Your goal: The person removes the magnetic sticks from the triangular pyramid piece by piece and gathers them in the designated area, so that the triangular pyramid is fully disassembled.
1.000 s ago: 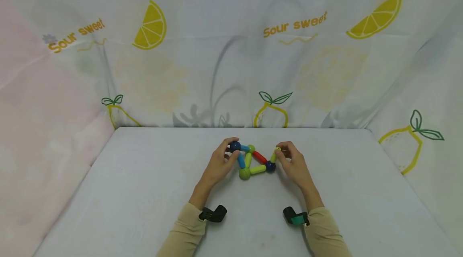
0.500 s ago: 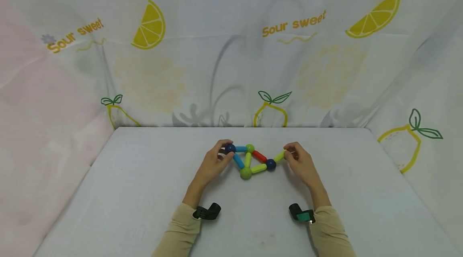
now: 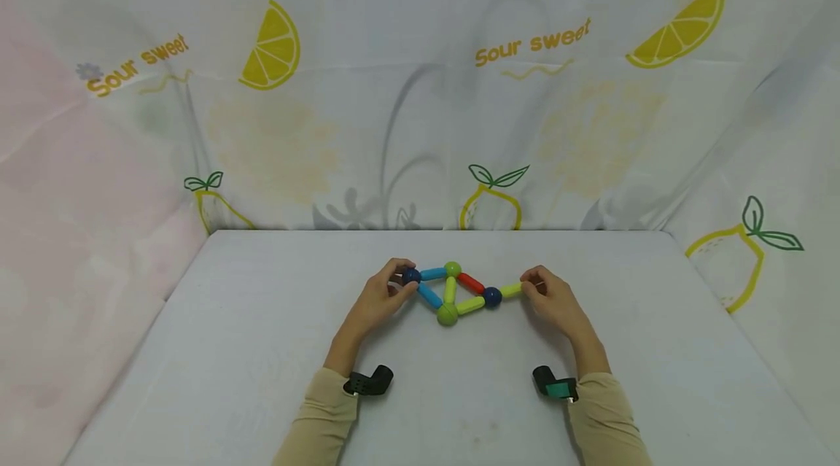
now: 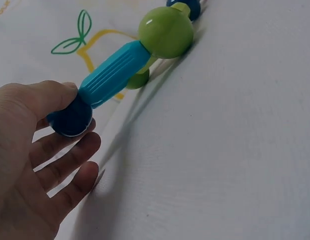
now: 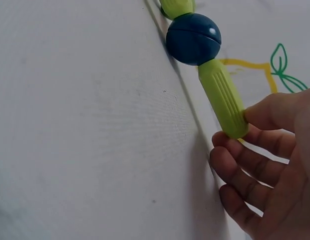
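Lemon-printed cloth [image 3: 420,36] backs the desk [image 3: 249,349] where your left hand [image 3: 378,301] pinches a ball [image 4: 72,118], your right hand [image 3: 553,301] a stick [image 5: 223,99].

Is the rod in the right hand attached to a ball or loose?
Attached at one end: the yellow-green rod meets the dark blue ball with no visible gap; the right hand pinches its other end.

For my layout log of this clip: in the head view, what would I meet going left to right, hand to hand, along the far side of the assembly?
Left hand → held dark blue ball → far blue rod → far green ball → red rod → second dark blue ball → outer yellow-green rod → right hand
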Tool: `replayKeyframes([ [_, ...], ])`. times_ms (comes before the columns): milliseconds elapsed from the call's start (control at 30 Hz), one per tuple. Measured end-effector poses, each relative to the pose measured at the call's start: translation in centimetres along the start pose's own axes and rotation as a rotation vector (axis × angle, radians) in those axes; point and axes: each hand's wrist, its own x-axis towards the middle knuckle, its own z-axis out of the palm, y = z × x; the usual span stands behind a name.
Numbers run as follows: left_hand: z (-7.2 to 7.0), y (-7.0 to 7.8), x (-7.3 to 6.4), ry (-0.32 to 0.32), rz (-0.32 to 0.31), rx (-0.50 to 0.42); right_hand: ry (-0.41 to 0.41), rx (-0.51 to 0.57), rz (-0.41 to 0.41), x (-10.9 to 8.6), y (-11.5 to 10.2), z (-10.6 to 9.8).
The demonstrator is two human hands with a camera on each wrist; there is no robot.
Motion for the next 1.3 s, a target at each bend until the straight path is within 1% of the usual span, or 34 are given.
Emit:
replayKeyframes([
  [133,-0.2,-0.1,0.0,-0.01,0.003,0.011,-0.028,-0.024,0.011,-0.1,0.1,-0.2],
  [300,-0.5,-0.1,-0.1,-0.023,-0.001,0.015,-0.064,-0.028,0.02,-0.1,0.1,-0.3],
  [467,-0.8,-0.1,-0.3,-0.036,-0.022,0.018,-0.097,-0.051,0.034,0.0,0.1,-0.5],
  [667,-0.6,-0.4,-0.3,-0.024,-0.058,0.025,-0.131,-0.069,0.045,-0.2,-0.3,-0.9],
  [767,-0.3,-0.5,-0.3,-0.027,-0.071,0.038,-0.113,-0.07,0.032,-0.2,-0.4,-1.1],
  [1000,0.2,-0.2,-0.4,-0.013,-0.038,0.04,-0.04,-0.054,-0.021,-0.3,-0.9,-1.1],
  [1167,0.4,-0.2,-0.6,-0.018,-0.049,0.041,0.02,-0.052,-0.118,-0.1,-1.1,-0.1],
  [1300,0.4,-0.5,-0.6,-0.022,-0.039,0.041,0.057,-0.045,-0.196,0.1,-1.5,0.9],
])
